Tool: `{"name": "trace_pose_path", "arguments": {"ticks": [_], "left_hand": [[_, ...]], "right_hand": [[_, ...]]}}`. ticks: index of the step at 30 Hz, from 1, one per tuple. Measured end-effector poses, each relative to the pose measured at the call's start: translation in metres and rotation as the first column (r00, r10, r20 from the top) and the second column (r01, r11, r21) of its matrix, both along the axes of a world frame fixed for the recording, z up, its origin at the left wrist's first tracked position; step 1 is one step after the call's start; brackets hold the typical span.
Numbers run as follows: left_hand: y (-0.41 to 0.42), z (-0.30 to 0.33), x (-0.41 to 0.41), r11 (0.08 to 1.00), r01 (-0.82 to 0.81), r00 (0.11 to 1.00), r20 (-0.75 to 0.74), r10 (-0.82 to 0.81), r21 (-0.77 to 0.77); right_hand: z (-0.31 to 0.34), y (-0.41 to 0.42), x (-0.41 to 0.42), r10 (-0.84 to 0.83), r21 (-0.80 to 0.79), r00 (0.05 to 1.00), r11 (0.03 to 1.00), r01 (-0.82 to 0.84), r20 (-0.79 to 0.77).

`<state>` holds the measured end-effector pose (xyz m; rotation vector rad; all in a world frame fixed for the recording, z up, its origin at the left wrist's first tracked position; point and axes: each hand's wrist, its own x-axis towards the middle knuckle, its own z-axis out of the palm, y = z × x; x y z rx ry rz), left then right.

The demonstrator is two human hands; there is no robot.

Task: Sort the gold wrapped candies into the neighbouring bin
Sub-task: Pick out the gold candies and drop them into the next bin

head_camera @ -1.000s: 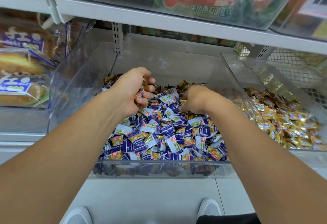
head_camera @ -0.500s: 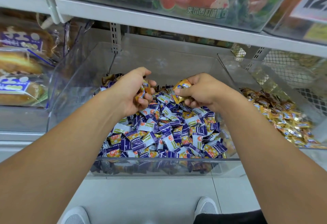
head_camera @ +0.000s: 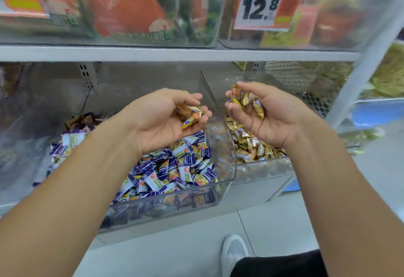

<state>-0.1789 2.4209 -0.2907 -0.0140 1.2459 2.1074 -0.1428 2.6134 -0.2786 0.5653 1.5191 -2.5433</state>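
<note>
Two hands, both yours, palms up above the clear bins. Your left hand (head_camera: 161,119) hangs over the purple-candy bin (head_camera: 227,180); its fingers (head_camera: 192,97) curl loosely round a small cluster of gold wrapped candies (head_camera: 189,114) lying in the palm. Your right hand (head_camera: 269,112) hangs over the neighbouring bin (head_camera: 262,167), just past the clear dividing wall; its fingers (head_camera: 251,86) curl round several more gold candies (head_camera: 247,102), with some pinched at the fingertips and one lying toward the palm.

Contents, left bin: a heap of purple-and-white wrapped candies (head_camera: 175,167), with a few gold or orange pieces mixed in. Contents, right bin: a heap of gold wrappers (head_camera: 249,145), directly below your right hand.

Shelf above: clear containers of orange packets (head_camera: 131,8) and a price tag (head_camera: 261,3) reading 12.8. Floor below: one white shoe (head_camera: 234,252) and a dark trouser leg (head_camera: 279,265).
</note>
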Motion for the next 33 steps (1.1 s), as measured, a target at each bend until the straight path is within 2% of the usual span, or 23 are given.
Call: {"name": "trace_pose_path", "arguments": {"ticks": [3, 7, 10, 16, 18, 20, 22, 23, 24, 25, 26, 27, 28, 30, 31, 33], "left_hand": [[0.047, 0.007, 0.007, 0.997, 0.025, 0.995, -0.09, -0.032, -0.077], [0.105, 0.018, -0.001, 0.983, 0.055, 0.985, -0.154, -0.083, -0.178], [0.136, 0.014, -0.018, 0.954, 0.029, 0.978, -0.19, -0.088, -0.298], [0.157, 0.007, -0.033, 0.869, -0.006, 0.955, -0.259, -0.141, -0.494], [0.155, 0.002, -0.037, 0.765, -0.04, 0.893, -0.366, -0.262, -0.643], [0.149, -0.001, -0.036, 0.62, -0.136, 0.761, -0.482, -0.434, -0.773], [0.138, -0.001, -0.032, 0.564, -0.272, 0.61, -0.594, -0.526, -0.779], [0.13, -0.001, -0.029, 0.571, -0.332, 0.536, -0.649, -0.541, -0.75], [0.121, -0.002, -0.025, 0.581, -0.393, 0.468, -0.698, -0.541, -0.713], [0.11, -0.004, -0.023, 0.586, -0.451, 0.412, -0.739, -0.532, -0.673], [0.099, -0.008, -0.021, 0.586, -0.494, 0.369, -0.765, -0.528, -0.643], [0.088, -0.012, -0.019, 0.582, -0.519, 0.341, -0.776, -0.53, -0.626], [0.077, -0.017, -0.017, 0.577, -0.531, 0.323, -0.778, -0.539, -0.621], [0.056, -0.028, -0.011, 0.574, -0.535, 0.295, -0.774, -0.56, -0.62], [0.047, -0.034, -0.008, 0.585, -0.538, 0.276, -0.782, -0.559, -0.608], [0.028, -0.044, -0.002, 0.606, -0.545, 0.258, -0.804, -0.536, -0.579]], "right_hand": [[-0.003, 0.033, 0.001, -0.137, -0.041, 0.991, 0.99, 0.137, 0.007], [-0.012, 0.072, 0.003, -0.141, -0.017, 0.986, 0.99, 0.143, 0.09], [-0.02, 0.095, 0.002, -0.204, -0.059, 0.972, 0.976, 0.212, 0.121], [-0.023, 0.112, 0.0, -0.198, -0.004, 0.974, 0.98, 0.199, 0.112], [-0.023, 0.115, 0.001, -0.152, 0.027, 0.982, 0.988, 0.15, 0.11], [-0.023, 0.114, 0.002, -0.11, 0.101, 0.99, 0.99, 0.101, 0.089], [-0.02, 0.107, 0.003, -0.102, 0.315, 0.992, 0.946, 0.076, 0.067], [-0.018, 0.101, 0.004, -0.102, 0.5, 0.994, 0.863, 0.066, 0.044], [-0.019, 0.095, 0.004, -0.083, 0.697, 0.996, 0.715, 0.054, 0.008], [-0.02, 0.089, 0.003, -0.025, 0.854, 0.999, 0.519, 0.04, -0.031], [-0.022, 0.083, 0.001, 0.095, 0.936, 0.995, 0.352, -0.001, -0.035], [-0.026, 0.077, 0.0, 0.228, 0.966, 0.973, 0.239, -0.1, 0.044], [-0.031, 0.071, -0.001, 0.332, 0.956, 0.924, 0.149, -0.253, 0.193], [-0.041, 0.062, -0.004, 0.393, 0.866, 0.791, -0.03, -0.499, 0.47], [-0.044, 0.061, -0.007, 0.359, 0.847, 0.777, -0.086, -0.524, 0.517], [-0.046, 0.067, -0.013, 0.262, 0.864, 0.823, -0.135, -0.485, 0.504]]}}
